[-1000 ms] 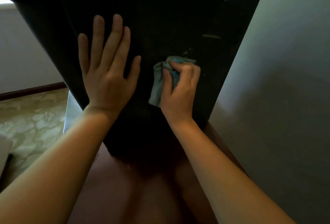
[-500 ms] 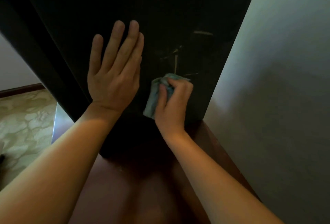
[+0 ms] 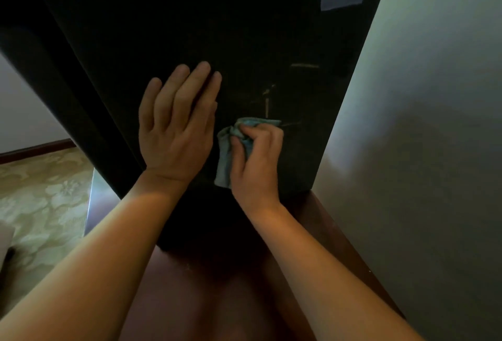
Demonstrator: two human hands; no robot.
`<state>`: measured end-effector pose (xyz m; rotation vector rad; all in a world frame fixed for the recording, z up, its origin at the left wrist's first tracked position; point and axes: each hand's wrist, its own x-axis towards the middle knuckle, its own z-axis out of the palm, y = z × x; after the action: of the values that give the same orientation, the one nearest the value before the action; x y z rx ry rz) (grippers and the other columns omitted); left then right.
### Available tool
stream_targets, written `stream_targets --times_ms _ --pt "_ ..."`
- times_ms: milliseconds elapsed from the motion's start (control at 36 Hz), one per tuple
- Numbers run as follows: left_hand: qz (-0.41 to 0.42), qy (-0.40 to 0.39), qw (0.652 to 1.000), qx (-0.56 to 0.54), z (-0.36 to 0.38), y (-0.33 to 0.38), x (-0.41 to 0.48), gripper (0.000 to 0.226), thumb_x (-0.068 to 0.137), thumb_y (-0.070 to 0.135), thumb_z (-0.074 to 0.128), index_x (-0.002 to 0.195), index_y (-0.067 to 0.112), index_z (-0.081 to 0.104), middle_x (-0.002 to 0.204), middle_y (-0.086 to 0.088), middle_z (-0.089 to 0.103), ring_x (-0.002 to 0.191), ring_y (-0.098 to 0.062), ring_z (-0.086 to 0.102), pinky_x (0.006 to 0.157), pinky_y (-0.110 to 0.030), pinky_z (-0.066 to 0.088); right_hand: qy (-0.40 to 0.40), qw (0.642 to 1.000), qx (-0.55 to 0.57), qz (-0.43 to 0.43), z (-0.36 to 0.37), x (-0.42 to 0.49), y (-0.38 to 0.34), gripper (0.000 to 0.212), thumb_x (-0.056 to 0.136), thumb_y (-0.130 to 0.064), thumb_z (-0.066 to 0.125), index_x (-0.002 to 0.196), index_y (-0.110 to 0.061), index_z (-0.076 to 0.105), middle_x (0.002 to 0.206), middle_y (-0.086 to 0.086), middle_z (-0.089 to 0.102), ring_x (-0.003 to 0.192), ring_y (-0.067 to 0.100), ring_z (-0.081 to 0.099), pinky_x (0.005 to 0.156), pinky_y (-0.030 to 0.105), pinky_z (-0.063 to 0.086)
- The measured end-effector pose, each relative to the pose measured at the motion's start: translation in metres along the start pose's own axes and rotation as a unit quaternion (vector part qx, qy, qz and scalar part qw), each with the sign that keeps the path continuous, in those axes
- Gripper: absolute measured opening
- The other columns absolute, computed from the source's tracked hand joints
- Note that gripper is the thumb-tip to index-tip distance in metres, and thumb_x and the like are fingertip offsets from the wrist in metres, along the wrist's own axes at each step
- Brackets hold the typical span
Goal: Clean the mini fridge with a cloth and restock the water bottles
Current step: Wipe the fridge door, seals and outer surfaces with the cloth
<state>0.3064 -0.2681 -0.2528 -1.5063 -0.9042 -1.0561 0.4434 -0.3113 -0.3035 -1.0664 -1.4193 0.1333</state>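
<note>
Wiping the mini fridge (image 3: 244,41) side, on the worktop (image 3: 190,300).
Head view: the right grip (image 3: 258,158) clenches the cloth (image 3: 225,155) low on it; the left grip (image 3: 176,128) lies flat, bracing. Pale streaks (image 3: 267,104) just above likely need firm, overlapping strokes.

Dark, faintly glossy, streaked mini fridge (image 3: 244,28) side; soft crumpled blue cloth (image 3: 225,155); polished reddish-brown wooden tabletop (image 3: 190,300)

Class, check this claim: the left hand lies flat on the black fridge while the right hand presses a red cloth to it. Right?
One error: the head view shows the cloth is light blue, not red. The left hand does lie flat on the fridge; the right hand grips the cloth.
</note>
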Motion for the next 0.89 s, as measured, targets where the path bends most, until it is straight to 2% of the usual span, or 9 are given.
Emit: stream_targets --times_ms 111,167,278,417,528,611,750,806,889 --pt "-0.054 -0.027 0.998 -0.006 -0.006 0.005 0.001 0.037 0.1 0.026 0.063 0.136 0.022 0.057 0.127 -0.002 0.041 0.115 -0.026 0.041 0.102 -0.04 0.03 0.017 0.999 0.002 0.028 -0.008 0.005 0.005 0.025 0.096 -0.015 0.061 0.119 -0.011 0.052 0.122 0.01 0.044 0.112 0.023 0.053 0.095 0.043 0.052" --pt "-0.05 -0.051 0.997 -0.023 -0.008 0.005 0.003 0.034 0.101 0.026 0.061 0.134 0.021 0.057 0.125 -0.002 0.041 0.112 -0.027 0.039 0.09 -0.043 0.029 0.018 0.999 0.001 0.036 -0.009 0.005 0.005 0.024 0.097 -0.017 0.061 0.118 -0.009 0.053 0.123 0.011 0.044 0.112 0.021 0.053 0.095 0.042 0.053" --pt "-0.031 -0.062 0.997 -0.043 -0.009 0.0 0.008 0.034 0.101 0.024 0.061 0.135 0.019 0.058 0.122 -0.004 0.043 0.106 -0.028 0.04 0.08 -0.042 0.029 0.036 0.998 0.01 0.045 -0.006 0.005 0.002 0.025 0.098 -0.022 0.058 0.118 -0.009 0.053 0.123 0.01 0.045 0.112 0.016 0.053 0.096 0.035 0.052" --pt "-0.007 -0.032 0.999 -0.014 -0.006 -0.002 0.006 0.037 0.1 0.025 0.063 0.136 0.021 0.058 0.12 -0.002 0.045 0.102 -0.025 0.043 0.08 -0.04 0.031 0.047 0.998 0.023 0.041 -0.003 0.006 0.008 0.025 0.097 -0.021 0.059 0.12 -0.012 0.051 0.123 0.01 0.045 0.113 0.009 0.051 0.098 0.023 0.048" --pt "-0.002 -0.027 1.0 -0.016 -0.006 -0.002 0.004 0.038 0.1 0.025 0.064 0.137 0.021 0.057 0.121 -0.002 0.044 0.102 -0.025 0.044 0.08 -0.04 0.031 0.097 0.99 0.024 0.099 -0.006 0.006 0.014 0.023 0.098 -0.015 0.061 0.118 -0.013 0.05 0.12 0.0 0.041 0.11 -0.003 0.048 0.094 0.011 0.042" --pt "-0.002 -0.025 1.0 -0.012 -0.006 -0.002 0.004 0.039 0.099 0.024 0.064 0.138 0.021 0.057 0.121 -0.003 0.044 0.102 -0.026 0.043 0.079 -0.041 0.031 0.114 0.987 0.021 0.109 -0.004 0.008 0.009 0.023 0.099 -0.015 0.06 0.119 -0.017 0.049 0.12 -0.002 0.041 0.11 -0.001 0.049 0.093 0.013 0.044" --pt "-0.003 -0.02 1.0 -0.01 -0.005 -0.001 0.003 0.039 0.098 0.023 0.066 0.136 0.022 0.061 0.12 -0.002 0.046 0.1 -0.026 0.043 0.079 -0.041 0.031 0.036 0.999 0.008 0.019 0.001 0.007 0.002 0.027 0.097 -0.021 0.059 0.122 -0.019 0.048 0.124 0.007 0.044 0.114 0.015 0.052 0.098 0.027 0.049" --pt "-0.004 -0.017 1.0 -0.009 -0.004 -0.001 0.002 0.04 0.098 0.023 0.066 0.137 0.022 0.06 0.12 -0.002 0.046 0.101 -0.025 0.044 0.08 -0.041 0.031 0.046 0.998 0.003 0.038 -0.002 0.007 0.007 0.026 0.097 -0.021 0.06 0.12 -0.019 0.049 0.125 0.006 0.044 0.114 0.012 0.051 0.098 0.022 0.047" --pt "-0.008 -0.012 1.0 -0.01 -0.004 -0.002 0.0 0.043 0.098 0.024 0.066 0.14 0.023 0.056 0.121 -0.001 0.046 0.102 -0.026 0.043 0.08 -0.041 0.031 0.098 0.985 0.012 0.139 -0.011 0.007 0.018 0.023 0.099 -0.019 0.06 0.115 -0.029 0.047 0.121 -0.004 0.04 0.109 -0.006 0.047 0.093 0.007 0.041"
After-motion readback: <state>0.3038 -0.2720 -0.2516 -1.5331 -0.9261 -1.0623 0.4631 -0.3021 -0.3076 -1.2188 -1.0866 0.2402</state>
